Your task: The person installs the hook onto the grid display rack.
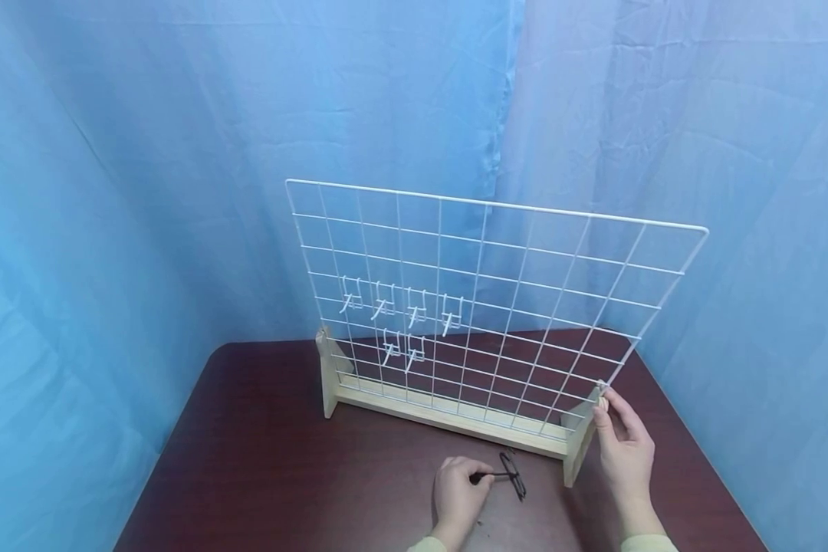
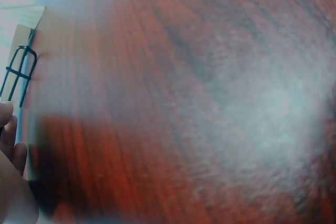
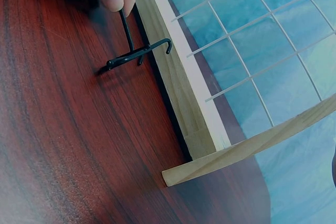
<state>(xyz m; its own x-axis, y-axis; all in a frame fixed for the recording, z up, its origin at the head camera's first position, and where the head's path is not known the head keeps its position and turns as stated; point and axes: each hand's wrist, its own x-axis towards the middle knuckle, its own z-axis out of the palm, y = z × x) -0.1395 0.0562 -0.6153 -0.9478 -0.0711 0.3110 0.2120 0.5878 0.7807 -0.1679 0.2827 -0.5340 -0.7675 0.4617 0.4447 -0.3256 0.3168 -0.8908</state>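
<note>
A black wire hook [image 1: 512, 475] is pinched by its prong between the thumb and fingers of my left hand [image 1: 458, 491], low in front of the stand. The right wrist view shows its black frame [image 3: 128, 57] ending in a bent tip near the wooden base. My right hand [image 1: 624, 448] grips the top of the stand's right wooden side piece [image 1: 579, 437], beside the lower corner of the white wire grid [image 1: 497, 268]. The grid stands upright, leaning back, in the wooden base [image 1: 448, 418]. Several white hooks [image 1: 416, 316] hang in two rows on its left half.
The stand sits at an angle on a dark red-brown tabletop [image 1: 262, 437] with rounded back corners. Blue curtains [image 1: 214, 153] enclose the back and both sides. In the left wrist view the tabletop [image 2: 184, 103] is blurred and fills most of the frame.
</note>
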